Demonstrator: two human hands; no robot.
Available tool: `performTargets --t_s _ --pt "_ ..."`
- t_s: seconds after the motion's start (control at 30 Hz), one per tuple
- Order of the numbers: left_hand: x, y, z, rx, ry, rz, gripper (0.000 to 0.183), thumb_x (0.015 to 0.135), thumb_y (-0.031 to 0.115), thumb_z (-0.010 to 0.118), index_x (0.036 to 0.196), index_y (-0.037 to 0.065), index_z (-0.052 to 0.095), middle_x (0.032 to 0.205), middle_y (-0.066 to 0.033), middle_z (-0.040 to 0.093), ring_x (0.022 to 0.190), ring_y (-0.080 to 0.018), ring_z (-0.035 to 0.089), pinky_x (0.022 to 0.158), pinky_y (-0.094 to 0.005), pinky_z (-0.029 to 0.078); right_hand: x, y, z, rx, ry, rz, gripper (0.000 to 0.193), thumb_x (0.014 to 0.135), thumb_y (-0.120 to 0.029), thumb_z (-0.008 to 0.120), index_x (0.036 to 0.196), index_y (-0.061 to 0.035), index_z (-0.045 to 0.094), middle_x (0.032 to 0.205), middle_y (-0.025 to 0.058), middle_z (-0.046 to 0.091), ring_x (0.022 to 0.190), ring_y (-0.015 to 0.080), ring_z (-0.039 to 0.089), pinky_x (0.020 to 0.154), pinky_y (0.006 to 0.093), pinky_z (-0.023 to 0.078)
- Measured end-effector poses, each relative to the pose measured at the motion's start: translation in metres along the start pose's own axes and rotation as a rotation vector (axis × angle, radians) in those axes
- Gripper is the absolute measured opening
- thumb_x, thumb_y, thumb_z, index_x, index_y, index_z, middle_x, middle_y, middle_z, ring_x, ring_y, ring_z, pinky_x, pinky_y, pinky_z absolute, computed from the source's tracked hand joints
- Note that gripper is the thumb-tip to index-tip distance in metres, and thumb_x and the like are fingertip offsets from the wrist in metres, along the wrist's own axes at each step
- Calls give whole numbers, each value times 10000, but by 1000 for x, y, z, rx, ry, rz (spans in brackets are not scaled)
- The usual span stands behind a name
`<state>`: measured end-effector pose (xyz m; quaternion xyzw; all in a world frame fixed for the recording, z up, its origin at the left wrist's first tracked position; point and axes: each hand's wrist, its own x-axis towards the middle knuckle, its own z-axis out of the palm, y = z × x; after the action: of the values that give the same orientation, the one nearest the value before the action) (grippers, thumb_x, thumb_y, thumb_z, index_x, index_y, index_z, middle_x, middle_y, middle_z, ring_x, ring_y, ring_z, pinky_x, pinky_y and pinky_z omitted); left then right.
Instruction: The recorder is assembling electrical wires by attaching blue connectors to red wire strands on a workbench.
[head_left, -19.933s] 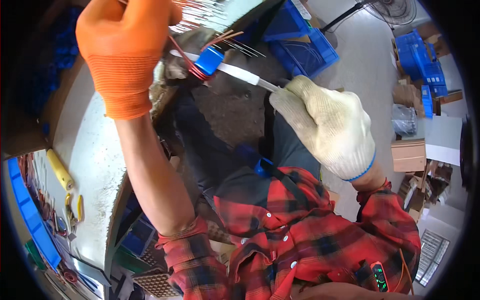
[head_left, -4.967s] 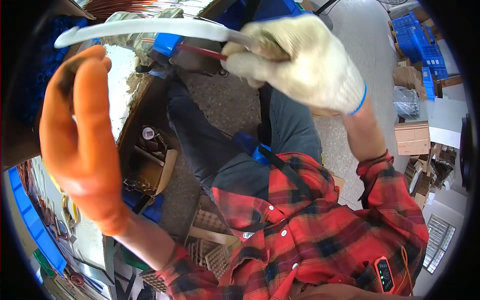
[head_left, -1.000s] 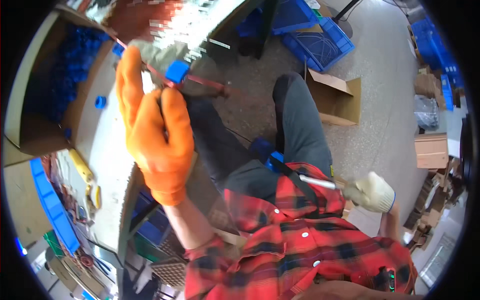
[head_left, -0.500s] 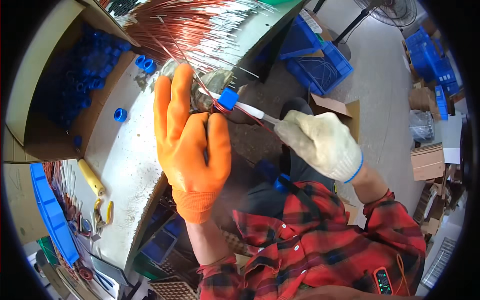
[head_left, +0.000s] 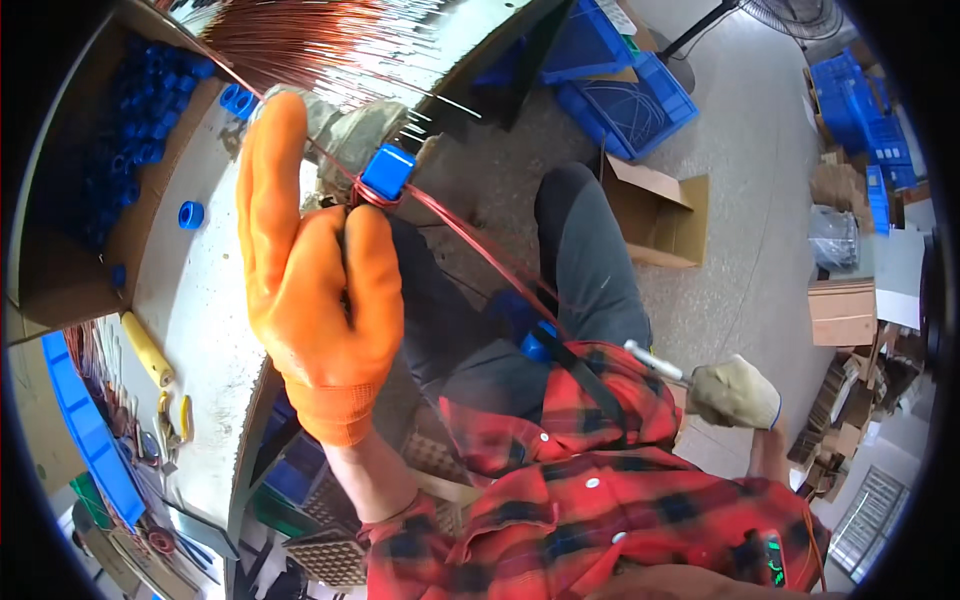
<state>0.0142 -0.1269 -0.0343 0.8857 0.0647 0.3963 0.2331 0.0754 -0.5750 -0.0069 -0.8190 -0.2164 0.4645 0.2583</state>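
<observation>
My left hand (head_left: 320, 270), in an orange glove, is closed beside a small blue plastic piece (head_left: 388, 172). Its thumb and forefinger pinch the red wires (head_left: 368, 195) wrapped close under that piece, though the grip itself is partly hidden. From there a strand of red wire (head_left: 480, 245) trails toward my lap, and another runs up past the fingertips. Off to the right, my right hand (head_left: 735, 392), in an off-white glove, is closed around a slim tool with a pale, flat tip (head_left: 652, 360). That tool is well apart from the blue piece.
Loose copper-red wires (head_left: 290, 45) with pale ends spread over the bench. A cardboard box of blue rings (head_left: 140, 130) stands left, with a yellow roller-like handle (head_left: 147, 350) near it. Blue crates (head_left: 640, 110) and an open carton (head_left: 655, 215) sit on the floor.
My right hand has drawn the pale-tipped tool away from the blue piece, down and right. My left hand and the blue piece have shifted left and slightly up in view.
</observation>
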Motion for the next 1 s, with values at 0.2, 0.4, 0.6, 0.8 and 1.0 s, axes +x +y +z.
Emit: performTargets --t_s 0.2,0.4,0.6,0.8,1.0 --pt "0 1 -9 14 -46 115 235 1013 70 719 850 -78 637 1566 -299 647 1447 -533 597 1213 -564 476 65 -38 -10 -514 537 -700 127 1034 -157 740 1013 -36 768 763 87 685 608 284 662 557 397 528" --pt "2 6 0 37 -79 68 209 1037 99 698 909 -67 694 1550 -307 654 1455 -543 581 1237 -576 445 162 -151 7 -481 764 -753 343 1087 -404 719 917 -107 723 711 140 698 618 285 714 535 396 528" --pt "-3 21 -9 207 -52 -47 251 1040 169 735 923 -53 736 1509 -305 678 1409 -533 608 1200 -569 469 64 -21 -8 684 -232 352 289 1060 -324 731 928 -68 750 769 13 725 587 94 640 512 268 470" --pt "-3 62 13 543 26 387 523 875 329 927 1322 136 734 1415 -179 702 1308 -418 678 1124 -581 522 12 -9 -40 323 -26 127 324 1095 -248 638 877 -45 766 666 65 695 556 130 648 544 316 521" --pt "31 83 -20 483 133 554 211 1048 293 762 1084 92 816 974 -66 812 956 -239 797 1005 -435 612 49 -52 -25 -209 373 -497 192 1036 -236 730 1012 -56 792 785 179 707 732 377 745 646 470 580"
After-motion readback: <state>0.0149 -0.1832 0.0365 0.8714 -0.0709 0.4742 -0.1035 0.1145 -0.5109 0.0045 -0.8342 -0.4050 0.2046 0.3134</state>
